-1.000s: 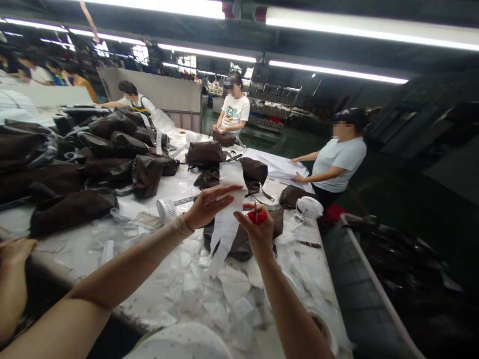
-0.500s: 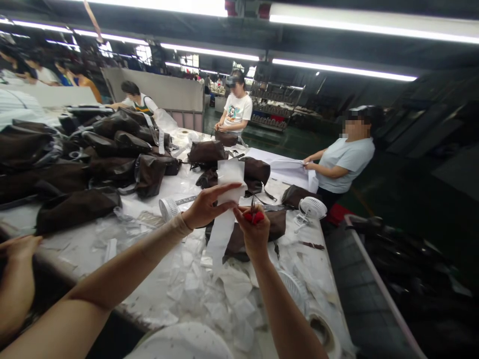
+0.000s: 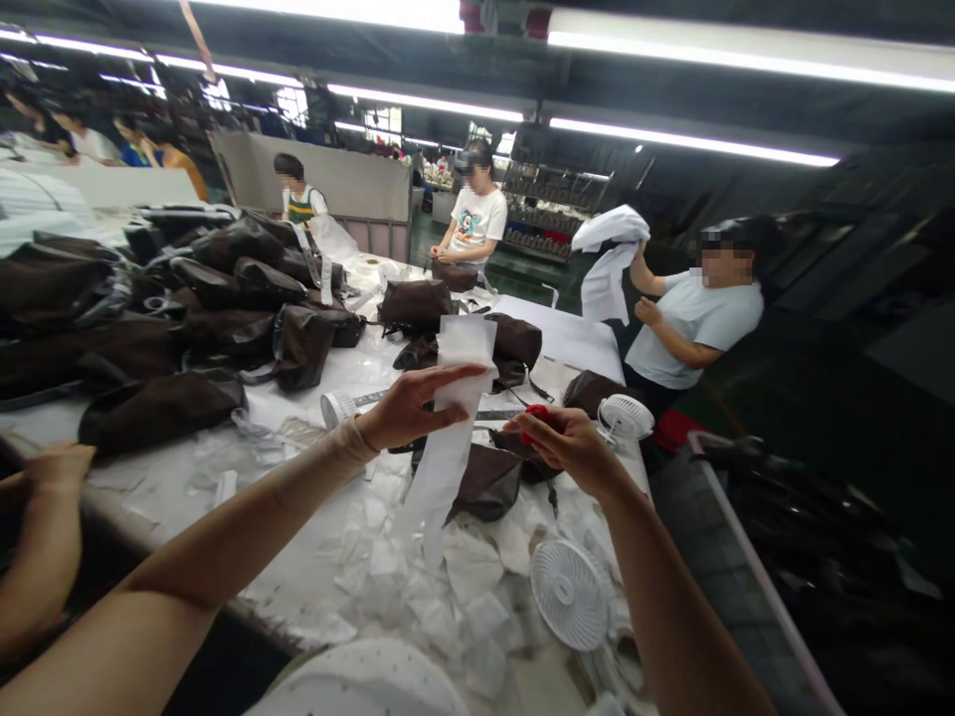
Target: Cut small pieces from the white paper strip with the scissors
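Note:
Over the table my left hand (image 3: 418,403) pinches a long strip of thin white sheet material (image 3: 446,452) between thumb and fingers. The strip stands up above the hand and hangs down below it. To its right, apart from the strip, my right hand (image 3: 571,438) is closed around red-handled scissors (image 3: 537,423); their blades are hard to make out now. Beneath both hands lies a dark brown bag (image 3: 488,482) with straps, partly covered by the strip.
A pile of brown bags (image 3: 224,283) fills the table's left side. Sheet scraps (image 3: 388,567) and a white fan (image 3: 569,595) lie nearer me. A grey bin (image 3: 693,537) stands right. A co-worker (image 3: 690,308) lifts white cloth-like sheeting (image 3: 608,259); another person's arm (image 3: 49,537) rests at left.
My right hand has moved right, away from the strip, with the scissors. My left hand stays nearly in place. The co-worker at right has raised the white sheeting off the table.

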Available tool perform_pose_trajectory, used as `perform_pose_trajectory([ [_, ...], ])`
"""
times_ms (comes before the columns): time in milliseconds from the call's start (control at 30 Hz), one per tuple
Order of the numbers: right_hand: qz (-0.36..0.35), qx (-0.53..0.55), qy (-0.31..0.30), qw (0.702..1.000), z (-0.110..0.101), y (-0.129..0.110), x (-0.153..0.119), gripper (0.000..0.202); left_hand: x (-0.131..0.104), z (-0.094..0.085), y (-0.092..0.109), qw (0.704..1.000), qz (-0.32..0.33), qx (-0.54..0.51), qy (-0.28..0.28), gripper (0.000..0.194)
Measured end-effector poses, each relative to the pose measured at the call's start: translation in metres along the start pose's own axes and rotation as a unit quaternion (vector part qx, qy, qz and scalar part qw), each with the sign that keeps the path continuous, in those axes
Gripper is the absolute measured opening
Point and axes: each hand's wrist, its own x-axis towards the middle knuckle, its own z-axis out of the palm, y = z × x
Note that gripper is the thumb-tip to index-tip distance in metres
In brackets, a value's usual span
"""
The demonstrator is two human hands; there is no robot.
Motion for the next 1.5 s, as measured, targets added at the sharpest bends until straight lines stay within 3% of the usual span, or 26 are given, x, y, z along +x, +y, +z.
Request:
perform_pose_trajectory([
  [300,0.031,-0.042,-0.024,0.998,0.009,-0.014,0.007,0.051,-0.001,0.003,0.001,0.999,0.028,0.029,-0.024,0.053],
  [567,-0.001,-0.063,-0.047,0.997,0.014,-0.012,0.012,0.046,0.001,0.005,0.005,0.997,0.041,0.059,-0.034,0.052],
  [1100,-0.048,-0.095,-0.035,0.994,0.022,-0.014,0.014,0.040,0.004,0.010,0.007,0.997,0.066,0.026,-0.032,0.053],
  [1500,-0.082,-0.185,-0.047,0.978,0.023,-0.017,0.019,0.039,0.005,0.011,0.007,0.997,0.069,0.003,-0.041,0.056],
])
